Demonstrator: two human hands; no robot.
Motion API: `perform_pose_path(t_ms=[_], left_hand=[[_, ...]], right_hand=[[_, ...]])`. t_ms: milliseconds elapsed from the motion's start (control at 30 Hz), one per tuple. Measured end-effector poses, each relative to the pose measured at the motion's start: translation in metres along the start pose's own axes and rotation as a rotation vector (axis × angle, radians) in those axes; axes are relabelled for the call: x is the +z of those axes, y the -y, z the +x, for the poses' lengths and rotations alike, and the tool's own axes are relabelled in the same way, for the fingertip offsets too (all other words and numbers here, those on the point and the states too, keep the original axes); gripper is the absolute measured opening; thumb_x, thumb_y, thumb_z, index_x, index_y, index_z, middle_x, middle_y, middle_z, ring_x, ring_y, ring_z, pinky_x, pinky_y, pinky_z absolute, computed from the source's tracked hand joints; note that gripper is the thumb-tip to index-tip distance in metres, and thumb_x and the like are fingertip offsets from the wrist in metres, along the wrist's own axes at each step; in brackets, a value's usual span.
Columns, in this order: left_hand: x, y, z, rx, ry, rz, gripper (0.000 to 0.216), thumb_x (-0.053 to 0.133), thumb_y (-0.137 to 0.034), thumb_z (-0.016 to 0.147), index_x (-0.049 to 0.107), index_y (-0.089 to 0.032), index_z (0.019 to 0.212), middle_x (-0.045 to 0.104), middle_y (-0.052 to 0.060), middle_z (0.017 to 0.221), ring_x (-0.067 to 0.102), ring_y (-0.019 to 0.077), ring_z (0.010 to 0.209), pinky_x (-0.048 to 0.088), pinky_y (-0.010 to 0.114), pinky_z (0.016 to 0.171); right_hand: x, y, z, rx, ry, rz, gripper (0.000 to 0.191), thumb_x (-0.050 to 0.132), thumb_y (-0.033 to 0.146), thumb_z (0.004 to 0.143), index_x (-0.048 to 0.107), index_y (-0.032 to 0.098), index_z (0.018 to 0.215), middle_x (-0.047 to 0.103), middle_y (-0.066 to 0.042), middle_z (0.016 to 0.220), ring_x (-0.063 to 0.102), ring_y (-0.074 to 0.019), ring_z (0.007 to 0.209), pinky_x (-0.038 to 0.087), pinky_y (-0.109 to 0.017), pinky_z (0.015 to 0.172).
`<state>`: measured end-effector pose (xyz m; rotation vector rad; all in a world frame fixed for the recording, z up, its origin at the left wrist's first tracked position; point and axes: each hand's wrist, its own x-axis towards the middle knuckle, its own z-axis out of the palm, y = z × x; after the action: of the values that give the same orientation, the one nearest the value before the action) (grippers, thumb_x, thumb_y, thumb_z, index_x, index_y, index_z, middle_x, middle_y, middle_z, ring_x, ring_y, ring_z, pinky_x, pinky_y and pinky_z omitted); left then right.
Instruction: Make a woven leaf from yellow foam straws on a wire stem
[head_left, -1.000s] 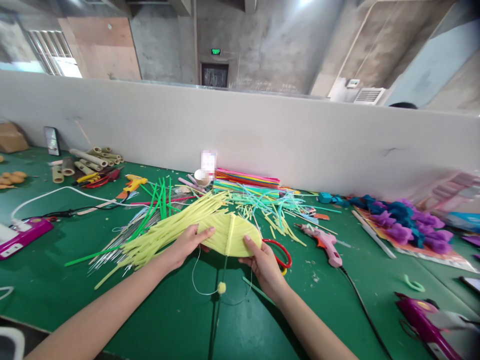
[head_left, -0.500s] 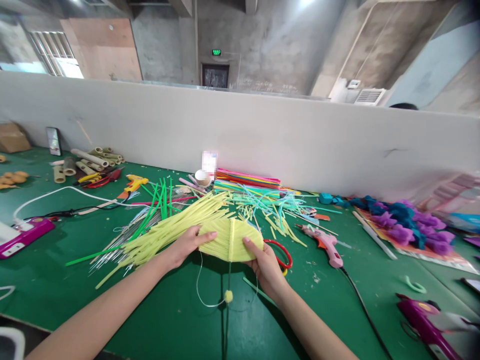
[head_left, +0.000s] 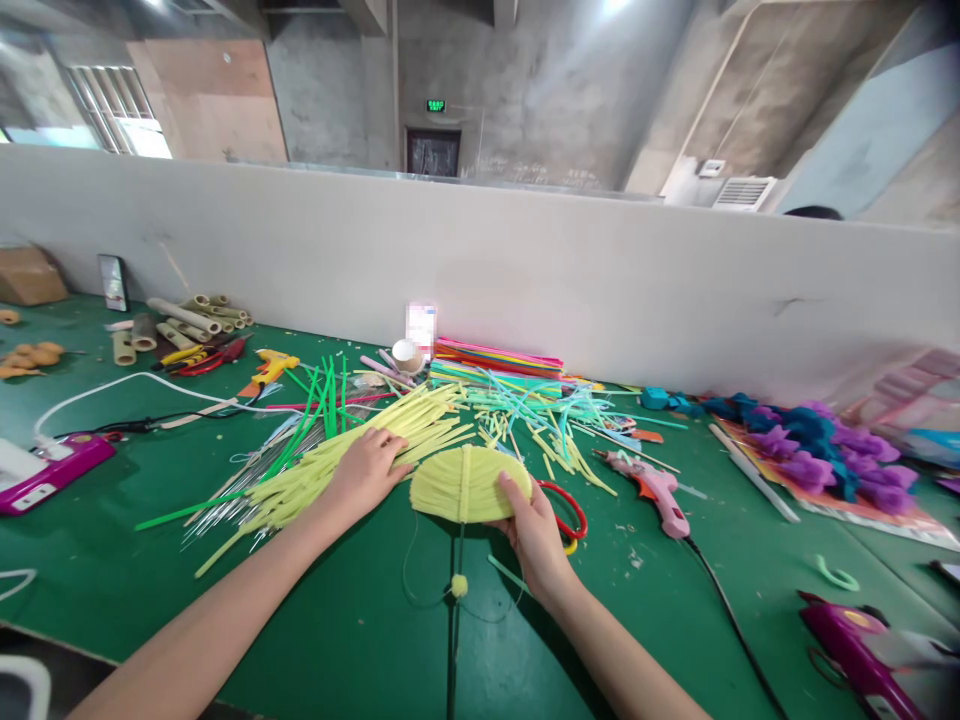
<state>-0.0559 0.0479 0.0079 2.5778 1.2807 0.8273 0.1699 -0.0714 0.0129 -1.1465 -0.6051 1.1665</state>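
A yellow leaf-shaped piece made of pipe cleaners point(head_left: 442, 485), with a raised rib down its middle, is gripped at its right edge by my right hand point(head_left: 536, 530), thumb on top. From its lower edge runs a thin dark stem point(head_left: 454, 640) carrying a small yellow ball point(head_left: 459, 586), with a fine pale wire looping out to both sides. My left hand point(head_left: 369, 470) rests on a loose bundle of yellow pipe cleaners point(head_left: 300, 485), fingers apart, just left of the leaf shape. Red-handled scissors point(head_left: 576, 515) lie partly hidden behind my right hand.
A pink glue gun point(head_left: 656, 490) lies to the right, a yellow glue gun point(head_left: 271, 368) at the back left. Green pipe cleaners point(head_left: 330, 400), bamboo tubes point(head_left: 187, 318) and purple flowers point(head_left: 810, 470) lie around. A purple power strip point(head_left: 67, 472) sits far left.
My left hand has let go of the leaf shape's left side and moved up and left onto the yellow bundle. My right hand keeps its hold.
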Motion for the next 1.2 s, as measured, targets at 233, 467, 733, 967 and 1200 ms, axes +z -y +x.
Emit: perform_pose_path(t_ms=[233, 467, 733, 967, 1200], left_hand=[[-0.010, -0.002, 0.003, 0.030, -0.075, 0.299, 0.018, 0.059, -0.026, 0.090, 0.068, -0.017, 0.104, 0.066, 0.011, 0.101, 0.056, 0.0297, 0.097, 0.043, 0.041, 0.084], [-0.022, 0.007, 0.004, -0.041, -0.165, 0.472, 0.024, 0.055, -0.019, 0.089, 0.066, -0.015, 0.110, 0.067, 0.014, 0.095, 0.056, 0.0334, 0.094, 0.040, 0.041, 0.076], [-0.025, 0.008, 0.006, 0.009, -0.265, 0.431, 0.025, 0.047, -0.029, 0.097, 0.066, -0.019, 0.086, 0.068, 0.008, 0.080, 0.058, 0.0277, 0.082, 0.038, 0.037, 0.072], [-0.035, -0.001, 0.005, 0.027, -0.474, 0.247, 0.027, 0.036, -0.030, 0.101, 0.059, -0.020, 0.092, 0.067, 0.006, 0.080, 0.060, 0.0236, 0.079, 0.040, 0.036, 0.076], [-0.030, -0.013, 0.000, 0.148, -0.472, 0.083, 0.022, 0.034, -0.020, 0.100, 0.056, -0.021, 0.105, 0.067, 0.006, 0.087, 0.061, 0.0225, 0.085, 0.043, 0.037, 0.084]], right_hand=[[-0.022, 0.003, 0.019, -0.118, -0.138, -0.128, 0.042, 0.073, 0.047, 0.075, 0.061, 0.023, 0.108, 0.074, -0.002, 0.098, 0.069, -0.0224, 0.088, 0.057, -0.030, 0.074], [-0.032, 0.007, 0.029, -0.128, -0.184, -0.181, 0.039, 0.069, 0.048, 0.075, 0.060, 0.024, 0.105, 0.073, -0.002, 0.093, 0.069, -0.0232, 0.082, 0.056, -0.031, 0.066], [-0.027, 0.007, 0.023, -0.170, -0.168, -0.218, 0.054, 0.071, 0.047, 0.074, 0.055, 0.025, 0.121, 0.073, -0.001, 0.091, 0.069, -0.0224, 0.077, 0.056, -0.031, 0.063], [-0.022, 0.011, 0.019, -0.179, -0.141, -0.220, 0.065, 0.072, 0.045, 0.074, 0.047, 0.026, 0.132, 0.072, -0.001, 0.085, 0.068, -0.0220, 0.066, 0.057, -0.032, 0.055], [-0.023, 0.012, 0.019, -0.178, -0.118, -0.203, 0.059, 0.070, 0.040, 0.075, 0.049, 0.028, 0.129, 0.069, 0.001, 0.083, 0.064, -0.0181, 0.060, 0.055, -0.028, 0.048]])
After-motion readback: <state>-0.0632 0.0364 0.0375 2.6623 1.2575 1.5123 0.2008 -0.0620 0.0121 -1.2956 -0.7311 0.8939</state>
